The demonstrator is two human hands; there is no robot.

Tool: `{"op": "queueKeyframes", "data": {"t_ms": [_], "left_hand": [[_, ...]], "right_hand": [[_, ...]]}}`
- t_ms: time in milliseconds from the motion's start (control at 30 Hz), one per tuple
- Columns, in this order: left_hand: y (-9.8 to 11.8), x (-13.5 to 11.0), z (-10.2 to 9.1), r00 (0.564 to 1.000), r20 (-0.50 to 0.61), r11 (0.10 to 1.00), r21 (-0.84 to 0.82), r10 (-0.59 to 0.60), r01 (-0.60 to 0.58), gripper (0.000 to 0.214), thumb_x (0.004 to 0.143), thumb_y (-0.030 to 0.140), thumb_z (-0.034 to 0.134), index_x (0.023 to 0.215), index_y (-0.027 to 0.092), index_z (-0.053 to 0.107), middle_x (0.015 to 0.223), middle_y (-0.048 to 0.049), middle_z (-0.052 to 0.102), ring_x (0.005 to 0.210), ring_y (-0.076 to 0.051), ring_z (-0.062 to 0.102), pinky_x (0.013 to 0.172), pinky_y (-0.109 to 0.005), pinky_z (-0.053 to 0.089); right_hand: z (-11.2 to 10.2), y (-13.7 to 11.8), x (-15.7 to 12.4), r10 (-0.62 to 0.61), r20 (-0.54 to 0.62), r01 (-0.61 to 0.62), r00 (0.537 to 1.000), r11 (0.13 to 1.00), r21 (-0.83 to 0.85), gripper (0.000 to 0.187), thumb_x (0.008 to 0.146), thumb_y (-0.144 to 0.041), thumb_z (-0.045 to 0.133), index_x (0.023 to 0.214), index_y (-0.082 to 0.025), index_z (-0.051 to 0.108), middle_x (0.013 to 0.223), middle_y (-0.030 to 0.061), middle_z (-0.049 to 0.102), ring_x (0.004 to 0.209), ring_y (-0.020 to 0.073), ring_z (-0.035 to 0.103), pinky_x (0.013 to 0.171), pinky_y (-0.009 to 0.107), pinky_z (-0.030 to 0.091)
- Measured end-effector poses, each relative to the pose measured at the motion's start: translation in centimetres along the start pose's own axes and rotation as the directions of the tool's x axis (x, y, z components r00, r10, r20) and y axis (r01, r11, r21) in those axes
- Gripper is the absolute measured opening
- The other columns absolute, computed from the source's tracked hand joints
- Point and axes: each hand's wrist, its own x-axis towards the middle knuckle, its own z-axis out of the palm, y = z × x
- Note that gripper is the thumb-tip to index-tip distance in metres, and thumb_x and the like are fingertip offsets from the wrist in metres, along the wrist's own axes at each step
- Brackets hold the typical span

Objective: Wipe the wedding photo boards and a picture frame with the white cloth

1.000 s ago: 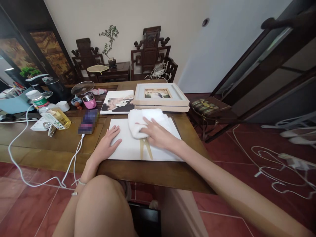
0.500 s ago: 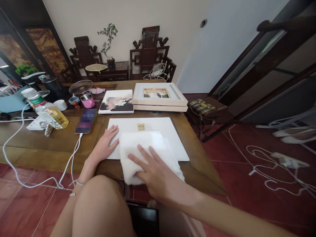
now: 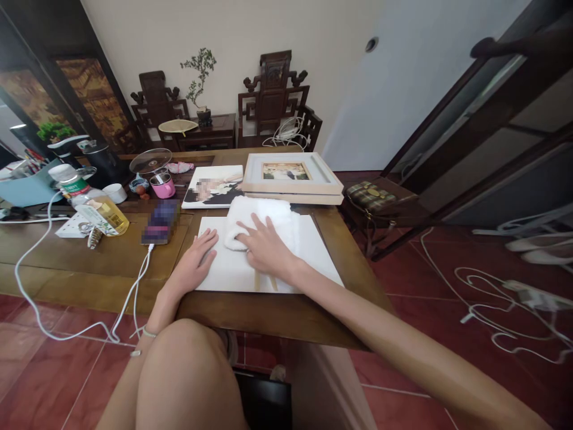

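A white flat board (image 3: 308,263) lies on the wooden table (image 3: 111,263) in front of me. My right hand (image 3: 264,248) rests flat, fingers spread, on a white fluffy cloth (image 3: 264,218) at the board's far side. My left hand (image 3: 194,266) lies flat on the board's left edge, fingers stretched out. A tan stand piece (image 3: 264,282) shows on the board below my right hand.
Behind the board lie a photo print (image 3: 213,186) and stacked picture frames (image 3: 290,176). To the left are a phone (image 3: 160,221) on a white cable (image 3: 134,286), a bottle (image 3: 96,209) and a pink cup (image 3: 162,185). Loose cables (image 3: 496,310) lie on the red floor at right.
My right hand pulled the cloth down to the board's near edge, then pushed it back up to the far side. My left hand stayed on the board's left edge.
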Motion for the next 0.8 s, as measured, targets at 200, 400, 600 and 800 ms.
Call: {"op": "queueKeyframes", "data": {"t_ms": [200, 400, 600, 800], "left_hand": [[-0.4, 0.0, 0.4, 1.0, -0.009, 1.0, 0.008, 0.01, -0.01, 0.047, 0.097, 0.034, 0.032, 0.137, 0.016, 0.048, 0.149, -0.0094, 0.042, 0.143, -0.02, 0.028, 0.119, -0.046, 0.016], [-0.4, 0.0, 0.3, 1.0, -0.003, 1.0, 0.021, 0.013, -0.012, 0.047, 0.097, 0.034, 0.032, 0.138, 0.018, 0.047, 0.15, -0.0082, 0.041, 0.143, -0.021, 0.028, 0.119, -0.047, 0.016], [-0.3, 0.0, 0.2, 1.0, -0.001, 1.0, 0.012, 0.009, -0.009, 0.047, 0.097, 0.035, 0.034, 0.138, 0.017, 0.047, 0.15, -0.0091, 0.04, 0.143, -0.022, 0.028, 0.119, -0.047, 0.016], [0.7, -0.2, -0.4, 0.985, -0.169, 0.997, -0.07, 0.019, -0.031, 0.048, 0.096, 0.038, 0.037, 0.134, 0.013, 0.051, 0.141, -0.0138, 0.051, 0.134, -0.025, 0.044, 0.113, -0.044, 0.032]], "right_hand": [[-0.7, -4.7, -6.1, -0.138, 0.099, 0.135, 0.985, 0.99, 0.041, 0.044, 0.073, -0.006, 0.048, 0.113, -0.014, 0.067, 0.149, 0.0121, 0.04, 0.139, 0.0468, 0.019, 0.109, 0.069, 0.016], [-2.1, -2.6, -8.5, -0.196, 0.117, 0.173, 0.974, 0.968, 0.182, 0.051, 0.06, -0.001, 0.047, 0.103, -0.019, 0.068, 0.147, 0.0025, 0.045, 0.142, 0.0333, 0.021, 0.114, 0.058, 0.02], [-1.8, 2.1, -3.9, -0.045, 0.025, 0.044, 0.999, 0.999, 0.027, 0.053, 0.069, -0.001, 0.044, 0.115, -0.017, 0.063, 0.146, 0.0064, 0.045, 0.141, 0.0306, 0.026, 0.113, 0.053, 0.026], [-0.5, -0.2, -0.1, -0.005, 0.031, 0.006, 1.0, 1.0, -0.027, 0.052, 0.075, -0.003, 0.044, 0.124, -0.013, 0.059, 0.149, 0.0119, 0.04, 0.14, 0.0431, 0.021, 0.106, 0.069, 0.023]]}}
